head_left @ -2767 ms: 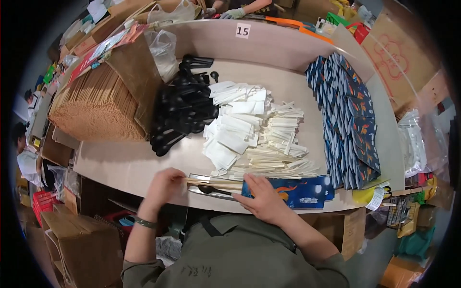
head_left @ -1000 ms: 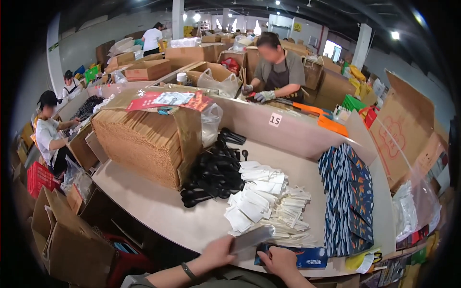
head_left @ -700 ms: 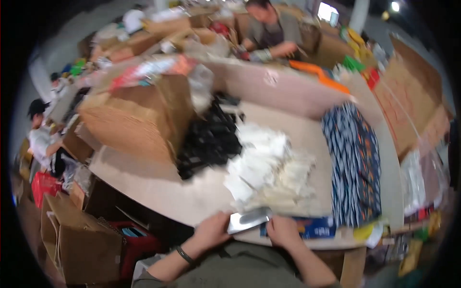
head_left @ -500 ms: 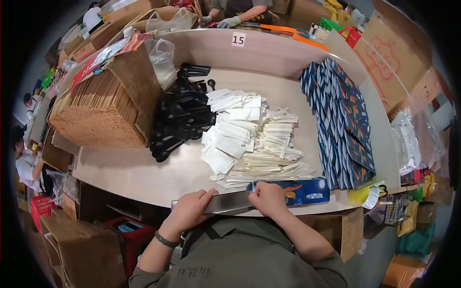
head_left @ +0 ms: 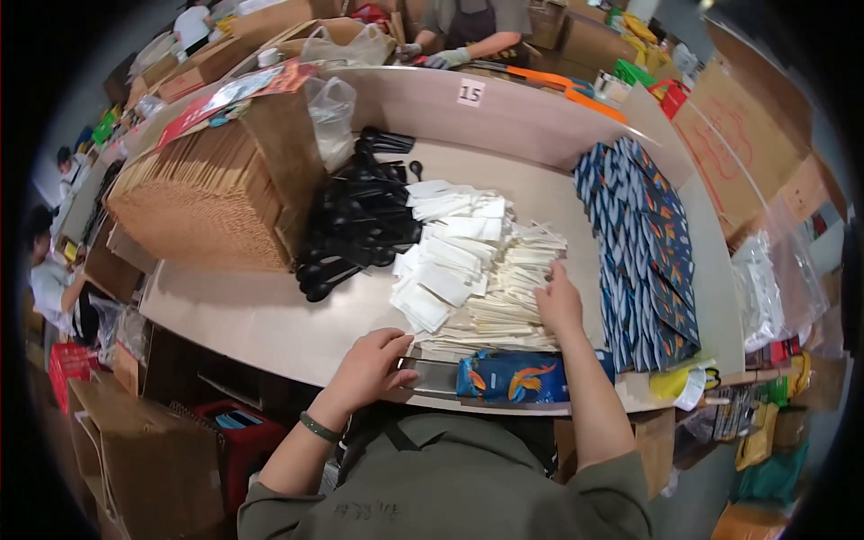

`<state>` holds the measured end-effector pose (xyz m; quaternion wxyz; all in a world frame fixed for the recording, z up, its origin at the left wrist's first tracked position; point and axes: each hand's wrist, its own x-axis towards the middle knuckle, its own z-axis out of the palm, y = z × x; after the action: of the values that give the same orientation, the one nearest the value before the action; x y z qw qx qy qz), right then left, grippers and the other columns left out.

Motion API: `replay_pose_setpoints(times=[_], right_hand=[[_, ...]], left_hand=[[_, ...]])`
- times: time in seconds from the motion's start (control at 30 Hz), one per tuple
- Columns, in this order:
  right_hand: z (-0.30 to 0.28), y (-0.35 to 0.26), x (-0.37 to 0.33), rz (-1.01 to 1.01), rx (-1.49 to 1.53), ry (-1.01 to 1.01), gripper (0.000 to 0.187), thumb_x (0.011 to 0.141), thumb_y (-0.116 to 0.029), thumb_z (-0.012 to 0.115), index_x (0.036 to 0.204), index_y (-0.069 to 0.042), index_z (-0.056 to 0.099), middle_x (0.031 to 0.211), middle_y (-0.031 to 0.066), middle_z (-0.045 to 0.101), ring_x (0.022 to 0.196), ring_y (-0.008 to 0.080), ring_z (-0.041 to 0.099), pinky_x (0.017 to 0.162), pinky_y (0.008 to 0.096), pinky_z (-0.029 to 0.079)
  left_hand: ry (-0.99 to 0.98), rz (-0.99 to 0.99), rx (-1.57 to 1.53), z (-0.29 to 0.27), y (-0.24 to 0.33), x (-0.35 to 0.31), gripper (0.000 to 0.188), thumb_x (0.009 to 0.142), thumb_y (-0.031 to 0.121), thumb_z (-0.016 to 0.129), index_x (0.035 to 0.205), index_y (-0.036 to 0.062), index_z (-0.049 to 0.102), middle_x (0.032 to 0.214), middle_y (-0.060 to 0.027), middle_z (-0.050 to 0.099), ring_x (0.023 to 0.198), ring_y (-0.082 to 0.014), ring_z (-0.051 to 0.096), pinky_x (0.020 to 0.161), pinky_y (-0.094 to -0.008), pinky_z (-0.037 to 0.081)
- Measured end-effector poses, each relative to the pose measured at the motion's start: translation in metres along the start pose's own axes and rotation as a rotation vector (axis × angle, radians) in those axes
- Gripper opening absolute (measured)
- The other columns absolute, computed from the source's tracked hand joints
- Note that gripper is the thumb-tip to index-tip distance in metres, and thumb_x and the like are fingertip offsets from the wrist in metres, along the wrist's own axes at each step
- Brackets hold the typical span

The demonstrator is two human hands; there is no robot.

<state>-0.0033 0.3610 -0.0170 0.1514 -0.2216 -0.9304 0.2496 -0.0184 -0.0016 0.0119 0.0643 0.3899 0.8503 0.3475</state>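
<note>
At the table's near edge lies a narrow shiny metal tray (head_left: pixel 434 379), its right part inside or under a blue packet (head_left: pixel 517 376) with an orange bird-like print. Over the tray's left end my left hand (head_left: pixel 369 367) stays, thumb and fingers apart. My right hand (head_left: pixel 562 304) reaches across the packet to a pile of slim cream-coloured sticks (head_left: pixel 508 306); its index finger is stretched out at the pile's right side, and nothing shows in it. White flat paper packets (head_left: pixel 441 279) overlap the sticks' left side. Black plastic spoons (head_left: pixel 360 211) are heaped farther left.
A stack of brown paper pieces (head_left: pixel 193 211) in a carton stands at the left. Blue packets (head_left: pixel 639 261) are piled in rows at the right. A low partition (head_left: pixel 405 94) bounds the table's far side; behind it, a co-worker's gloved hands (head_left: pixel 447 58) show. A yellow roll (head_left: pixel 670 382) hangs at the right edge.
My right hand has let go of the blue packet and moved forward to the sticks. The packet reaches a little farther left along the tray. My left hand's fingers have lifted and spread.
</note>
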Motion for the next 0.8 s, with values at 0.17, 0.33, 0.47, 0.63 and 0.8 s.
replay_pose_setpoints(times=[0.17,0.33,0.47,0.63,0.8], right_hand=[[0.003,-0.046,-0.008,-0.194,0.124,0.017,0.022,0.088,-0.015,0.064,0.108,-0.004,0.065,0.085,0.0146,0.068,0.083,0.0339,0.067,0.075,0.0437,0.052],[0.049,-0.134,-0.036,-0.565,-0.068,-0.392,0.013,0.086,-0.011,0.06,0.086,-0.002,0.069,0.09,0.0166,0.069,0.086,0.0342,0.068,0.075,0.0438,0.054],[0.093,-0.124,-0.032,-0.658,-0.307,-0.392,0.014,0.087,-0.016,0.06,0.084,-0.005,0.069,0.093,0.0153,0.069,0.089,0.0357,0.068,0.076,0.0454,0.056],[0.067,-0.126,-0.023,-0.424,-0.069,-0.431,0.018,0.082,-0.021,0.06,0.081,-0.005,0.069,0.084,0.0191,0.068,0.084,0.0393,0.066,0.074,0.049,0.053],[0.031,-0.135,-0.032,-0.444,0.052,-0.322,0.015,0.082,-0.021,0.064,0.082,-0.006,0.068,0.081,0.0155,0.066,0.079,0.0365,0.065,0.07,0.0459,0.052]], left_hand=[[0.193,-0.182,0.096,-0.029,-0.029,-0.023,0.033,0.082,0.015,0.075,0.112,0.0033,0.066,0.112,-0.0151,0.064,0.101,-0.0354,0.063,0.086,-0.0421,0.053],[0.322,-0.248,0.24,-0.046,-0.075,0.008,0.026,0.084,0.012,0.07,0.109,0.0045,0.068,0.116,-0.0147,0.063,0.104,-0.0358,0.062,0.088,-0.0408,0.053],[0.487,-0.249,0.402,-0.029,-0.1,0.033,0.018,0.076,0.009,0.067,0.094,0.0089,0.068,0.104,-0.0115,0.06,0.104,-0.0315,0.058,0.085,-0.0397,0.053],[0.434,-0.267,0.391,-0.025,-0.099,0.032,0.007,0.076,0.011,0.067,0.082,0.0086,0.064,0.096,-0.009,0.06,0.097,-0.0317,0.059,0.081,-0.0411,0.053],[0.391,-0.22,0.392,-0.03,-0.089,0.023,0.013,0.077,0.014,0.071,0.086,0.0084,0.064,0.094,-0.0104,0.059,0.093,-0.0333,0.059,0.078,-0.0419,0.052]])
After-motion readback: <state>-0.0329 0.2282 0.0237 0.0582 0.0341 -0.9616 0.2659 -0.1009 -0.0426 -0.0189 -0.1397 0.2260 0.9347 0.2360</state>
